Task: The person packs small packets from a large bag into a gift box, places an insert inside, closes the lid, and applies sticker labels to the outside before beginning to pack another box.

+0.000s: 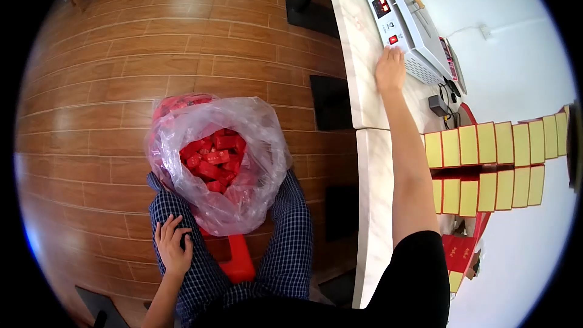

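My right hand [390, 70] reaches far out along the table, fingers stretched out at the front panel of a white machine [398, 15]. Its fingertips lie just below a lit red switch [393, 39], and I cannot tell whether they press on it. A red digital display [381, 6] glows further up the panel. My left hand [174, 244] rests on my left thigh with its fingers spread, holding nothing. Between my knees stands an opened clear plastic bag [261, 140] full of small red wrapped packets [215, 157].
A marble-patterned white table [373, 176] runs along my right. Stacked yellow and red boxes [486, 146] stand on it, with a black power adapter [438, 105] and cables nearby. Red plastic [238, 258] shows between my legs. Dark table bases [331, 102] stand on the wood-look floor [182, 42].
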`<control>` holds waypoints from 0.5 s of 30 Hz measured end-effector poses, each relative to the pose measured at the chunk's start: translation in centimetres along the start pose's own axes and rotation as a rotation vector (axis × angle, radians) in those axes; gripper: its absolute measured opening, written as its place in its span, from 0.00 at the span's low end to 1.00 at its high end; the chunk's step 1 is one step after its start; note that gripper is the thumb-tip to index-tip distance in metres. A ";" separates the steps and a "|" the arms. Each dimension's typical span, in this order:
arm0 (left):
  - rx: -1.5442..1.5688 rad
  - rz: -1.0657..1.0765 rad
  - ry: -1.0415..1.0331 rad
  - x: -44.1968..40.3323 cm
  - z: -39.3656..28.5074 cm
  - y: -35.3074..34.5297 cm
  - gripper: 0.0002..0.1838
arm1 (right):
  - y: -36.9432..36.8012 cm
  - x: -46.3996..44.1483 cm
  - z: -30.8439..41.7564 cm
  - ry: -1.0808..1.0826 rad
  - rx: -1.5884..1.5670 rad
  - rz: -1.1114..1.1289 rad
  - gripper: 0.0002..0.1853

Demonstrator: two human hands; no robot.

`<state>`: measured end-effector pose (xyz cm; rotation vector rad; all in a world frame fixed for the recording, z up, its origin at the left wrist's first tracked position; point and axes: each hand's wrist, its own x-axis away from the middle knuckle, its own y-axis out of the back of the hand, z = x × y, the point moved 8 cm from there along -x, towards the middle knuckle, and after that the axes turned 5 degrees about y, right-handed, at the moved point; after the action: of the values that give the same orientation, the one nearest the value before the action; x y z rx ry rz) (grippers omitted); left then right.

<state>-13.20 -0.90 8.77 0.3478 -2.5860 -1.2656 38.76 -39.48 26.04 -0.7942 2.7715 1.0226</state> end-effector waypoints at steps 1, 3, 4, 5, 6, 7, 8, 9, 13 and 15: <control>0.007 0.001 0.006 0.0 0.0 0.0 0.06 | 0.7 1.5 0.6 0.050 -0.006 -0.063 0.26; 0.027 0.002 -0.018 -0.2 -0.2 0.1 0.06 | 3.1 5.4 0.9 0.131 -0.140 -0.148 0.25; 0.022 -0.010 -0.010 0.0 -0.1 0.1 0.06 | 5.1 8.3 1.3 0.161 -0.266 -0.166 0.24; 0.019 -0.019 -0.013 0.1 -0.2 0.1 0.06 | 7.9 11.4 1.2 0.186 -0.332 -0.217 0.24; 0.038 -0.006 -0.068 0.3 -0.6 -0.1 0.06 | 10.9 14.6 0.7 0.202 -0.392 -0.264 0.24; 0.031 -0.018 -0.060 0.5 -0.2 -0.2 0.05 | 13.6 18.0 -0.5 0.152 -0.439 -0.251 0.24; 0.023 -0.026 -0.061 0.6 0.0 -0.2 0.06 | 15.7 20.9 -2.3 0.092 -0.481 -0.238 0.25; 0.043 0.005 -0.144 0.7 -0.3 -0.6 0.06 | 16.5 23.5 -4.9 0.027 -0.425 -0.206 0.25; -0.045 0.006 -0.193 1.2 1.1 -1.3 0.08 | 19.0 37.4 -18.5 -0.399 -0.211 -0.150 0.25; -0.066 -0.006 -0.224 1.1 1.8 -1.5 0.09 | 18.2 45.3 -26.1 -0.586 0.009 -0.083 0.25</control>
<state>-14.67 -0.83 6.65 0.2119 -2.7179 -1.4645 -6.73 -64.15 45.66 -0.4971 2.2253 1.0235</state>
